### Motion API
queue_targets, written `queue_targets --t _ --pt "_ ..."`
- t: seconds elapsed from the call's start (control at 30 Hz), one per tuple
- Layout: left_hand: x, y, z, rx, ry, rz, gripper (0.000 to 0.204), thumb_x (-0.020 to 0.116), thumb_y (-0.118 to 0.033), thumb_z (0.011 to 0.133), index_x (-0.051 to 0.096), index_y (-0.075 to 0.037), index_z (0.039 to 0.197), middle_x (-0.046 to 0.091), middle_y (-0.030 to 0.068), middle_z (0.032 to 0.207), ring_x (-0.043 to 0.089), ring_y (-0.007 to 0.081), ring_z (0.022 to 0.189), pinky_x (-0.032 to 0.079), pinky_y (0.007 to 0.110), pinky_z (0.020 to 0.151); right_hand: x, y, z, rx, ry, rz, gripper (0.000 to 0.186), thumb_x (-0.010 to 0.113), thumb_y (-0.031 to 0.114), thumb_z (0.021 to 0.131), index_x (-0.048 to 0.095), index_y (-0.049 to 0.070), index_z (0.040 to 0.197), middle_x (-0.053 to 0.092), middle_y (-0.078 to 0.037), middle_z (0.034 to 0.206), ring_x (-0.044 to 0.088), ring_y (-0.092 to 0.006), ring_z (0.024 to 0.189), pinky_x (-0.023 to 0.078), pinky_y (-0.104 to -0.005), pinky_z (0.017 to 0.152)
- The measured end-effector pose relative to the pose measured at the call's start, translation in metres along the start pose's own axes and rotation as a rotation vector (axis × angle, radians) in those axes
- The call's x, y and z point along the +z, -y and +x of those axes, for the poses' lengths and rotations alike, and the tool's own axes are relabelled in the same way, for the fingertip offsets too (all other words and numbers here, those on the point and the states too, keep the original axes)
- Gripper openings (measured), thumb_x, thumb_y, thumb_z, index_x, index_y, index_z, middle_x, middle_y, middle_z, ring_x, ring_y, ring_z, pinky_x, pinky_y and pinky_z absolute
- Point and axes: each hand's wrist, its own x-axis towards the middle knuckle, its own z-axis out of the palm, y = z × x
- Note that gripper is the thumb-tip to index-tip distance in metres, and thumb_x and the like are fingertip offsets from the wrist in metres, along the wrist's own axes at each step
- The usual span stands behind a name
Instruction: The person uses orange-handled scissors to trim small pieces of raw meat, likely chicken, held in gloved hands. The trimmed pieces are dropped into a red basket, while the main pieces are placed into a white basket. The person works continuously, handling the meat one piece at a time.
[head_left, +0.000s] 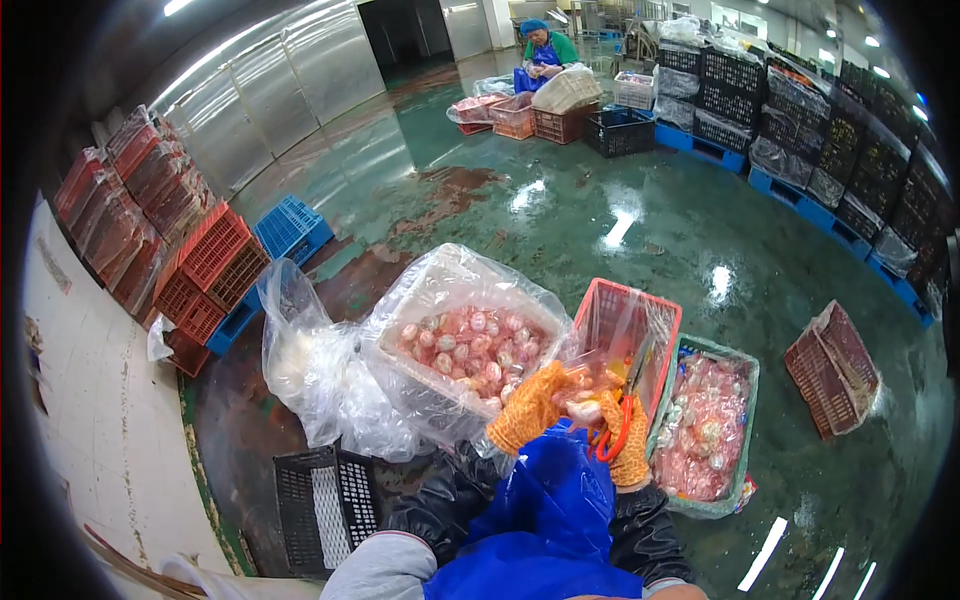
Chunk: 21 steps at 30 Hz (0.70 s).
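My left hand [527, 408], in an orange textured glove, is closed on the side of a clear plastic packet [583, 408] with pale and reddish contents. My right hand [628, 445], gloved alike, grips scissors [616, 432] by their red-orange handles, blades pointing away from me. Both hands are close together over the near end of a red crate [652, 310] lined with clear film. To the left, a film-lined crate [545, 392] holds many round, pale-and-pink wrapped pieces [470, 345]. A green crate [748, 425] of similar packets [703, 425] stands at the right.
Crumpled clear plastic bags [335, 375] and a black crate [300, 510] lie at the left. A brown crate [832, 370] sits far right. Stacked crates [205, 270] line the left wall; black stacks [730, 90] stand on blue pallets. A co-worker [545, 60] sits at the back. The green floor [560, 230] looks wet.
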Motion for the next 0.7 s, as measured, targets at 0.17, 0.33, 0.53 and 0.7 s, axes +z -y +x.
queue_targets --t 0.17,0.33,0.53,0.7 --pt "0.028 0.008 -0.022 0.024 -0.133 0.620 0.048 0.045 -0.044 0.087 0.048 -0.010 0.121 0.058 0.0057 0.084 0.056 0.0179 0.071 0.046 0.029 0.061 0.027 0.010 -0.001 -0.087 -0.013 -0.059 0.028 0.049 0.013 0.088 0.048 0.003 0.115 0.052 0.002 0.073 0.048 -0.0050 0.056 0.038 -0.0172 0.045" --pt "0.043 0.010 -0.036 -0.110 -0.236 0.233 0.030 0.053 -0.036 0.086 0.058 -0.015 0.107 0.052 -0.0014 0.062 0.048 0.0073 0.046 0.035 0.021 0.037 0.031 0.009 -0.003 -0.028 0.087 0.021 0.028 0.041 0.017 0.093 0.047 0.001 0.115 0.051 0.001 0.077 0.049 -0.0067 0.064 0.042 -0.0179 0.054" --pt "0.032 -0.007 -0.017 -0.013 -0.638 0.021 0.031 0.050 -0.039 0.087 0.058 -0.010 0.095 0.053 0.0042 0.057 0.046 0.0118 0.038 0.031 0.022 0.032 0.009 -0.002 -0.004 0.055 0.076 -0.121 0.030 0.049 0.015 0.089 0.047 0.001 0.115 0.050 0.001 0.075 0.048 -0.0074 0.066 0.041 -0.0196 0.057" --pt "0.011 -0.002 0.001 0.161 -0.769 0.043 0.029 0.052 -0.034 0.087 0.058 -0.008 0.096 0.056 0.0064 0.060 0.047 0.0129 0.038 0.035 0.024 0.032 0.005 0.010 -0.021 0.095 0.274 -0.740 0.057 0.069 0.027 0.075 0.045 -0.002 0.118 0.051 -0.002 0.076 0.047 -0.0091 0.067 0.043 -0.0242 0.062"
